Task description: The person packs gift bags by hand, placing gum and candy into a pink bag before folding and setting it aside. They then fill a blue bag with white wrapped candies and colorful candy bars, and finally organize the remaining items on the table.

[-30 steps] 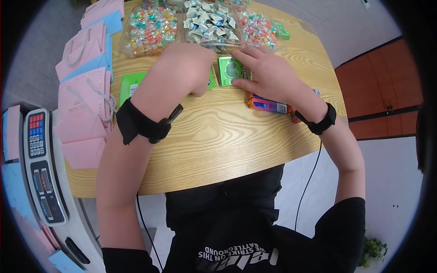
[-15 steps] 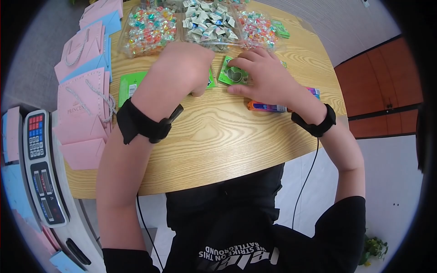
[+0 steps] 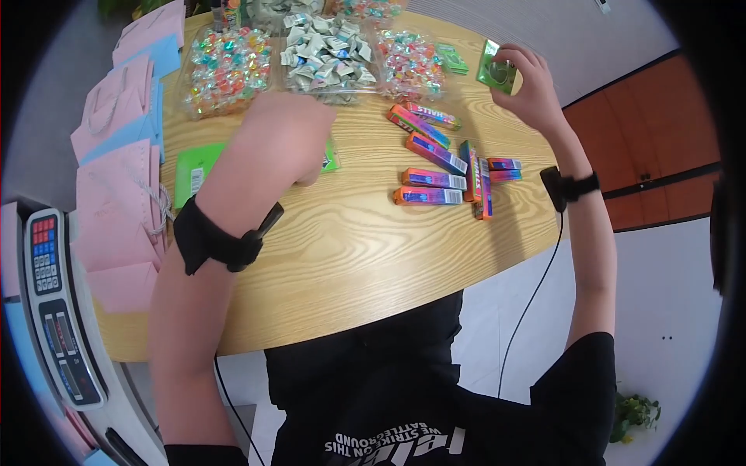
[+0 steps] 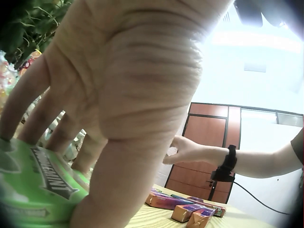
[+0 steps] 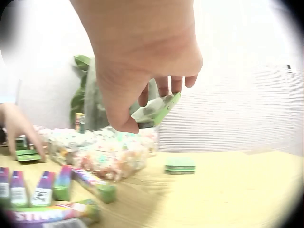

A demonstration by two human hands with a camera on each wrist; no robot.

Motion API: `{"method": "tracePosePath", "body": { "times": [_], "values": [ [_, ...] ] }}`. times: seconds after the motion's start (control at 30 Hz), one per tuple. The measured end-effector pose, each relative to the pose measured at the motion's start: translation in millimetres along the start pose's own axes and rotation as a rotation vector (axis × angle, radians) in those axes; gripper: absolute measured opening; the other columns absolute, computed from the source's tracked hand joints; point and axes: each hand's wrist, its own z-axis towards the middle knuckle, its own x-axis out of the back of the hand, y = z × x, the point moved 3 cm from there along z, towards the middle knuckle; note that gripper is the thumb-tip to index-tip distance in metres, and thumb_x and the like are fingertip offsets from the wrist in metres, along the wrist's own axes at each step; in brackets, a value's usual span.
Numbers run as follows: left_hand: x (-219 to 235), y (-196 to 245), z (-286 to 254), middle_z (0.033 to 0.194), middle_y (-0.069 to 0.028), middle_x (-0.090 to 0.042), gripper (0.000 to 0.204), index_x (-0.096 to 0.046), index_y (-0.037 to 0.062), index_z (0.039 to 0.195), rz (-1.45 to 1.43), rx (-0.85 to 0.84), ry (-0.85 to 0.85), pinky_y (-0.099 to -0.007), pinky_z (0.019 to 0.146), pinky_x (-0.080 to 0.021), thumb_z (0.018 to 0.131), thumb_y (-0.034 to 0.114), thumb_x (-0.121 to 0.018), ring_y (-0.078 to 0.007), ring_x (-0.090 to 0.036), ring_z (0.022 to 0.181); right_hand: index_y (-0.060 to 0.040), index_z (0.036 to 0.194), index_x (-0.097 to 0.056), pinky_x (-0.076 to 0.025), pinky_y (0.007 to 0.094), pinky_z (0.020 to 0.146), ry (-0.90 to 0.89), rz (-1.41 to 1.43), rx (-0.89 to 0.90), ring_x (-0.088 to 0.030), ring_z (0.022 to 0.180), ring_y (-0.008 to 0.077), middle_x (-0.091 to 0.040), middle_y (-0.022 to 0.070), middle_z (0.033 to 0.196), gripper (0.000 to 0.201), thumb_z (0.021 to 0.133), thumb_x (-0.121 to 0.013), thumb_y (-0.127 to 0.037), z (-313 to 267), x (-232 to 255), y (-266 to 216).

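Observation:
In the head view my right hand (image 3: pixel 532 89) is at the far right, pinching a flat green pack (image 3: pixel 495 68) between thumb and fingers. The right wrist view shows that pack (image 5: pixel 159 111) tilted and raised above the table. My left hand (image 3: pixel 291 136) stays at the middle left over green packs. Seen from the left wrist, its fingertips lie along the far side of a green Doublemint pack (image 4: pixel 45 190), with the thumb at the near side. A green pack with a barcode (image 3: pixel 198 172) lies beside the left forearm. Several Halls sticks (image 3: pixel 435 153) lie between the hands.
Clear trays of wrapped candies (image 3: pixel 229 71) and white-wrapped sweets (image 3: pixel 326 53) line the back. A small green stack (image 3: pixel 451 58) sits right of the trays. Pink paper bags (image 3: pixel 116 210) stand along the left edge, next to a scale (image 3: pixel 62 307).
My right hand has moved from beside the left hand to the far right, carrying a green pack off the table. The Halls sticks are now uncovered. The left hand keeps its place.

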Motion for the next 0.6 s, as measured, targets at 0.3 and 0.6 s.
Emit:
{"method": "tracePosePath", "body": {
  "times": [0.3, 0.6],
  "values": [
    [-9.7, -9.3, -7.7, 0.102, -0.0139, -0.065, 0.055, -0.065, 0.0071, 0.113, -0.108, -0.087, 0.228, -0.0402, 0.084, -0.052, 0.058, 0.01, -0.077, -0.0335, -0.063, 0.096, -0.0155, 0.111, -0.059, -0.045, 0.0422, 0.099, -0.196, 0.057, 0.037, -0.052, 0.116, 0.0321, -0.061, 0.0046, 0.119, 0.05, 0.063, -0.073, -0.012, 44.4, -82.1, 71.0],
    [-15.7, -13.5, -8.6, 0.095, -0.0129, -0.063, 0.056, -0.065, 0.0079, 0.111, -0.162, -0.188, 0.374, -0.0416, 0.079, -0.051, 0.057, 0.01, -0.075, -0.0345, -0.063, 0.089, -0.0173, 0.129, -0.053, -0.037, 0.0385, 0.108, -0.487, 0.419, -0.184, -0.046, 0.129, 0.0288, -0.053, 0.0061, 0.137, 0.061, 0.07, -0.072, -0.016, 51.0, -121.5, 70.9]
  ]
}}
